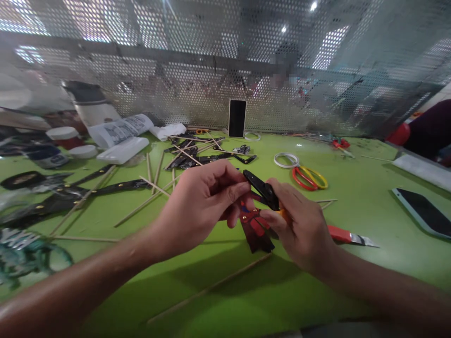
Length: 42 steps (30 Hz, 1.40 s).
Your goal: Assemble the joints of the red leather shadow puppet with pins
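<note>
My right hand (pixel 303 220) is closed around a plier-like tool (pixel 261 190) with a black head and an orange-yellow handle. Its head points up and left, toward my left fingertips. My left hand (pixel 207 204) is closed in a pinch beside the tool's head. Just below the fingertips of both hands is a red and black flat jointed piece (pixel 259 237) with small brass-coloured studs. My left fingers seem to grip its upper part, though they hide the contact. A thin wooden stick (pixel 211 286) lies under the hands on the green table (pixel 116 300).
Black studded pieces (pixel 45 202) and wooden sticks (pixel 141 209) cover the left side. A red-handled knife (pixel 347 236), coloured rings (pixel 310 178) and a phone (pixel 424 211) lie to the right. Another phone (pixel 237 118) stands against the perforated metal screen (pixel 197 80).
</note>
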Each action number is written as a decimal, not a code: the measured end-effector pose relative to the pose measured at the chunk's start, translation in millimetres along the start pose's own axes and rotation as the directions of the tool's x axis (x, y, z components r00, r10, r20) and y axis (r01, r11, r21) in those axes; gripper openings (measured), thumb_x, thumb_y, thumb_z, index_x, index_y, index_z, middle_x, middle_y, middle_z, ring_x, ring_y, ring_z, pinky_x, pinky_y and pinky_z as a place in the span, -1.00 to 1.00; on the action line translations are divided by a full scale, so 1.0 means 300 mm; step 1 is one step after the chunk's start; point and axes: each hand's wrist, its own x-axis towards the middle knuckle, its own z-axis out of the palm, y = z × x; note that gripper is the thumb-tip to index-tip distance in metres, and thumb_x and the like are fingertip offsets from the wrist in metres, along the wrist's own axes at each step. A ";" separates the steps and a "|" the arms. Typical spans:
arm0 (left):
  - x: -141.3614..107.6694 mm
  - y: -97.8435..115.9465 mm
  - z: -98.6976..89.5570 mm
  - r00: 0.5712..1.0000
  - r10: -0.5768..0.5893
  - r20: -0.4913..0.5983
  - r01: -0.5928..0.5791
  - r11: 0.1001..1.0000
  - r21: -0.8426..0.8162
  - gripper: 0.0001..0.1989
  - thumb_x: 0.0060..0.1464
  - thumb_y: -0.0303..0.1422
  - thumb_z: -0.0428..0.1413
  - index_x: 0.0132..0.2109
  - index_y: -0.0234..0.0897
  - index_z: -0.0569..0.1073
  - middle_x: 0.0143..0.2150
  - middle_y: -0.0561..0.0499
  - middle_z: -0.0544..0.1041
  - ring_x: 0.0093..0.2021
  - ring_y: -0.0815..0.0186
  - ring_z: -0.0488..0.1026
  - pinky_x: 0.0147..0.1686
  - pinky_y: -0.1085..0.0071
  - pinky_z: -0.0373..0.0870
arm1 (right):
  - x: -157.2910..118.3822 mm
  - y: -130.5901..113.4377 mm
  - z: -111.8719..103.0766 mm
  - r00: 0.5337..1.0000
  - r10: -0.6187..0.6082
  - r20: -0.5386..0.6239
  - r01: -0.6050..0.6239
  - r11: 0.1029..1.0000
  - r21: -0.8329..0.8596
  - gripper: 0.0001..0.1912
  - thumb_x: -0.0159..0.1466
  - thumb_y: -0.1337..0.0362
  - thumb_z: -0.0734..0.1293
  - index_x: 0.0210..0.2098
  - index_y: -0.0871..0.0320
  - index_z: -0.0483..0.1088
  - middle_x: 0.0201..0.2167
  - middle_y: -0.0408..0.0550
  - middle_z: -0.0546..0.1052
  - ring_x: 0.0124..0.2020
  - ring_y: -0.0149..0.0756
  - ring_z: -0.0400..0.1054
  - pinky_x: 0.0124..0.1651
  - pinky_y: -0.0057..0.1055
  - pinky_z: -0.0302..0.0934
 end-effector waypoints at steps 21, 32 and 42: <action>0.031 0.005 -0.065 0.972 -0.171 0.164 0.200 0.963 -0.182 -0.83 0.23 -0.40 0.17 -0.34 -0.34 0.42 -0.44 -0.03 0.59 -0.64 0.53 0.30 -0.67 0.61 0.16 | -0.004 -0.007 0.029 0.999 0.045 0.023 -0.045 0.999 0.011 -0.42 0.46 -0.02 0.12 0.15 0.39 0.34 -0.28 0.15 0.51 -0.29 -0.11 0.42 -0.25 -0.18 0.33; -0.017 -0.026 0.015 0.972 0.100 -0.215 -0.006 0.916 0.400 -0.89 0.19 -0.46 0.12 -0.34 -0.29 0.43 -0.59 0.12 0.43 -0.58 0.44 0.34 -0.55 0.50 0.26 | 0.000 -0.030 0.031 0.963 0.216 0.161 -0.246 0.948 0.201 -0.51 0.47 0.02 0.14 0.12 0.25 0.42 -0.14 0.08 0.61 -0.17 -0.18 0.51 -0.16 -0.30 0.35; 0.017 0.036 0.000 0.980 -0.192 -0.047 0.193 0.981 0.008 -0.83 0.24 -0.55 0.08 -0.36 -0.38 0.37 -0.47 0.04 0.55 -0.63 0.56 0.35 -0.65 0.66 0.24 | -0.010 -0.008 0.038 0.988 0.136 0.075 -0.140 0.989 0.056 -0.43 0.46 0.00 0.14 0.16 0.36 0.39 -0.09 0.23 0.60 -0.15 -0.06 0.53 -0.19 -0.22 0.39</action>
